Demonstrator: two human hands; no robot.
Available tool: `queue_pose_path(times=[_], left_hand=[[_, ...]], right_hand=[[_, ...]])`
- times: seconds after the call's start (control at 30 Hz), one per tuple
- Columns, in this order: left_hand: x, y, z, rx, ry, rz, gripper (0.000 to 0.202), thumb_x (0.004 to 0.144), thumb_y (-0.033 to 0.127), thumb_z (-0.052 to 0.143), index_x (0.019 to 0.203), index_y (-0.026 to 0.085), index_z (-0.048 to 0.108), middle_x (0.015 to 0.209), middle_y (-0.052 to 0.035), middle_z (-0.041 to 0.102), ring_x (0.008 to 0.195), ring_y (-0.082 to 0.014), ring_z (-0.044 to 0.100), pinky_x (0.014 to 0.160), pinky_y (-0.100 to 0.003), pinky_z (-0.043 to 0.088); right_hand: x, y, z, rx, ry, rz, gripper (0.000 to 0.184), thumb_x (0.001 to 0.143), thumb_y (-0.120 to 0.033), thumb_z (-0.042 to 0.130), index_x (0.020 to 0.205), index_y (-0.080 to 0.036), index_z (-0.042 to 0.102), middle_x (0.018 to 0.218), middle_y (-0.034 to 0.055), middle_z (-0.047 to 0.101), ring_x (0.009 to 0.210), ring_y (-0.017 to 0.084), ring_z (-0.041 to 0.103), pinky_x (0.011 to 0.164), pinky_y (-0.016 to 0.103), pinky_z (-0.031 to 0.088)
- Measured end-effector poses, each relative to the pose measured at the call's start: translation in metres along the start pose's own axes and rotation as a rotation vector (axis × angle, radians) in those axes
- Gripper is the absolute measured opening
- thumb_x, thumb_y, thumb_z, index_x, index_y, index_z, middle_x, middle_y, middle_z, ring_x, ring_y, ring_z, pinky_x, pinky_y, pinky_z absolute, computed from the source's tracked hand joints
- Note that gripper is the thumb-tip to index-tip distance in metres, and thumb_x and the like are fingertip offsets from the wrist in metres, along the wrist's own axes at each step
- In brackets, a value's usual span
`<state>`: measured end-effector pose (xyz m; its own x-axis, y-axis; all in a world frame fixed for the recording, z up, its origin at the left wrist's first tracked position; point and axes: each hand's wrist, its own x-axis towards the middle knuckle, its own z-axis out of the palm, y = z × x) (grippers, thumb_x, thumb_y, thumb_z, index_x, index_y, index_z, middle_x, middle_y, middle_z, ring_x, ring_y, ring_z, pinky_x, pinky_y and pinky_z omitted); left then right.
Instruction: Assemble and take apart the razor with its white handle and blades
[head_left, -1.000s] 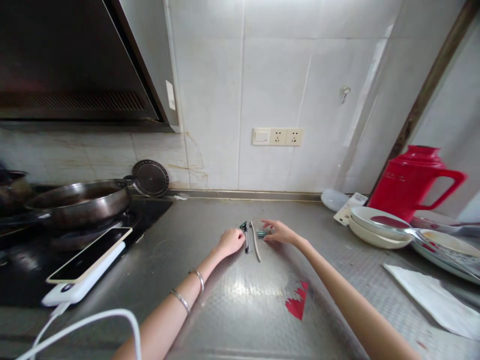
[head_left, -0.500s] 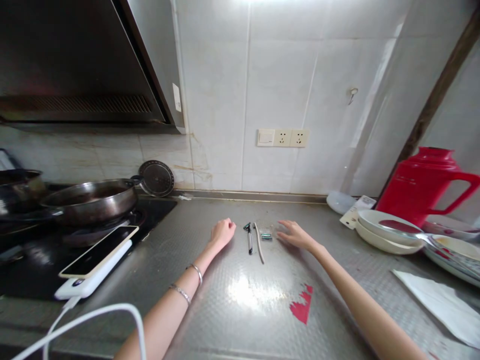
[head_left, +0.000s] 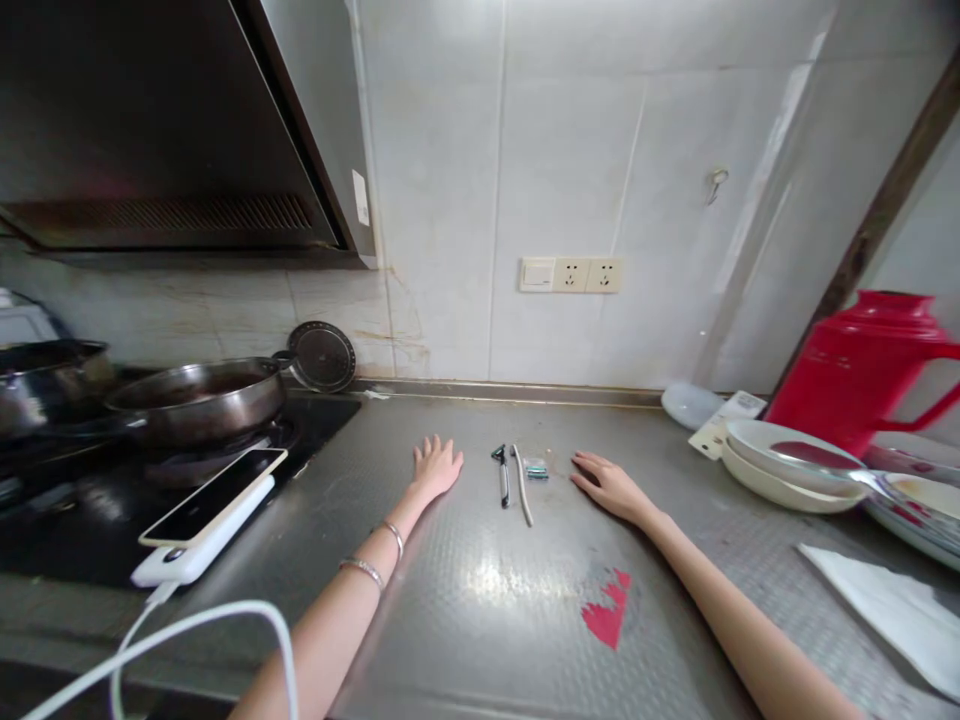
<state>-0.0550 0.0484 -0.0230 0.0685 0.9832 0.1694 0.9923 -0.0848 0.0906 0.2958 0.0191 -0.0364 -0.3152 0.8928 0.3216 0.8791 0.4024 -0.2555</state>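
My left hand [head_left: 435, 468] lies palm down on the steel counter [head_left: 420, 640], its fingers spread and nothing in them. Just to its right is a razor [head_left: 503, 478] with a dark head and a silver-and-black handle. Beside that lies a thin, pale, slightly curved stick [head_left: 523, 488]. A small clear pack with green and dark strips [head_left: 536, 469], perhaps razor blades, sits right of the stick. My right hand [head_left: 609, 487] rests flat on the counter beyond the pack, fingers stretched out and holding nothing. Neither hand touches these things.
A phone [head_left: 214, 497] on a white power bank [head_left: 202, 545] lies at the left, by the stove with a steel pan [head_left: 202, 405]. At the right stand a red thermos jug [head_left: 862, 370], stacked bowls [head_left: 787, 480] and a white paper sheet [head_left: 885, 610]. A torn red patch [head_left: 609, 612] marks the counter.
My left hand has gone from curled fingers to spread ones, flat on the counter. My right hand has shifted a little right, away from the pack. The razor, stick and pack stay in place.
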Motion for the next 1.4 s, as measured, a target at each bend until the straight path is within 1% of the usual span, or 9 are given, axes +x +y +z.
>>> queue_pose_path(times=[0.13, 0.6, 0.9, 1.03, 1.1, 1.17, 1.27, 1.33, 1.4], left_hand=[[0.001, -0.001, 0.003, 0.022, 0.026, 0.008, 0.053, 0.089, 0.044, 0.023, 0.131, 0.016, 0.042, 0.141, -0.0181, 0.033, 0.131, -0.0361, 0.025, 0.101, -0.053, 0.022], [0.005, -0.004, 0.005, 0.001, 0.023, 0.013, 0.051, 0.088, 0.041, 0.028, 0.131, 0.017, 0.043, 0.141, -0.0174, 0.035, 0.130, -0.0356, 0.028, 0.101, -0.053, 0.023], [0.003, -0.002, 0.002, -0.018, 0.044, 0.013, 0.049, 0.089, 0.038, 0.027, 0.130, 0.017, 0.044, 0.140, -0.0168, 0.037, 0.129, -0.0355, 0.029, 0.100, -0.052, 0.024], [-0.001, 0.002, -0.006, -0.035, 0.132, -0.012, 0.046, 0.089, 0.037, 0.028, 0.120, 0.012, 0.051, 0.124, -0.0172, 0.053, 0.118, -0.0305, 0.043, 0.097, -0.046, 0.029], [-0.003, 0.007, -0.013, -0.034, 0.202, -0.023, 0.040, 0.088, 0.035, 0.031, 0.109, 0.012, 0.056, 0.111, -0.0156, 0.059, 0.107, -0.0268, 0.051, 0.092, -0.039, 0.035], [-0.005, 0.017, -0.019, -0.030, 0.229, -0.016, 0.033, 0.086, 0.034, 0.036, 0.100, 0.014, 0.059, 0.105, -0.0137, 0.061, 0.103, -0.0258, 0.052, 0.087, -0.037, 0.037], [-0.008, 0.039, -0.026, -0.051, 0.115, 0.089, 0.029, 0.085, 0.031, 0.038, 0.084, 0.017, 0.064, 0.095, -0.0104, 0.065, 0.095, -0.0240, 0.057, 0.083, -0.035, 0.039], [-0.010, 0.057, -0.028, -0.066, 0.051, 0.159, 0.031, 0.085, 0.032, 0.038, 0.082, 0.017, 0.065, 0.093, -0.0114, 0.067, 0.093, -0.0242, 0.059, 0.081, -0.035, 0.040], [-0.011, 0.074, -0.029, -0.098, 0.005, 0.171, 0.035, 0.085, 0.037, 0.038, 0.082, 0.016, 0.066, 0.092, -0.0127, 0.068, 0.091, -0.0243, 0.061, 0.080, -0.035, 0.041]], right_hand=[[-0.001, -0.001, -0.001, 0.016, 0.016, 0.013, 0.056, 0.085, -0.052, 0.038, 0.122, -0.014, 0.056, 0.130, 0.0129, 0.050, 0.122, 0.025, 0.044, 0.104, 0.039, 0.032], [-0.001, -0.003, -0.001, -0.004, 0.005, 0.037, 0.055, 0.085, -0.049, 0.039, 0.124, -0.014, 0.054, 0.133, 0.0126, 0.048, 0.124, 0.025, 0.042, 0.104, 0.038, 0.030], [-0.001, -0.004, -0.002, -0.007, 0.021, 0.029, 0.053, 0.084, -0.048, 0.040, 0.123, -0.015, 0.055, 0.132, 0.0121, 0.049, 0.123, 0.024, 0.043, 0.103, 0.037, 0.032], [-0.001, -0.006, -0.004, -0.014, 0.018, 0.042, 0.053, 0.084, -0.048, 0.039, 0.123, -0.015, 0.055, 0.132, 0.0119, 0.049, 0.123, 0.024, 0.043, 0.102, 0.037, 0.033], [-0.001, -0.006, -0.004, -0.003, 0.018, 0.049, 0.053, 0.084, -0.049, 0.040, 0.123, -0.016, 0.055, 0.132, 0.0114, 0.049, 0.123, 0.024, 0.043, 0.102, 0.038, 0.033], [-0.001, -0.005, -0.004, 0.006, 0.017, 0.056, 0.053, 0.084, -0.049, 0.041, 0.122, -0.016, 0.056, 0.131, 0.0113, 0.049, 0.122, 0.025, 0.044, 0.102, 0.038, 0.033], [0.000, -0.004, -0.003, 0.006, 0.015, 0.067, 0.053, 0.083, -0.049, 0.041, 0.122, -0.016, 0.056, 0.131, 0.0117, 0.050, 0.122, 0.025, 0.043, 0.102, 0.038, 0.032], [0.000, -0.004, -0.003, 0.010, 0.013, 0.070, 0.053, 0.083, -0.049, 0.041, 0.122, -0.016, 0.056, 0.131, 0.0115, 0.049, 0.123, 0.025, 0.043, 0.102, 0.038, 0.032], [-0.001, -0.004, -0.004, 0.019, 0.013, 0.070, 0.053, 0.083, -0.049, 0.042, 0.122, -0.017, 0.056, 0.132, 0.0113, 0.049, 0.122, 0.025, 0.043, 0.102, 0.038, 0.032]])
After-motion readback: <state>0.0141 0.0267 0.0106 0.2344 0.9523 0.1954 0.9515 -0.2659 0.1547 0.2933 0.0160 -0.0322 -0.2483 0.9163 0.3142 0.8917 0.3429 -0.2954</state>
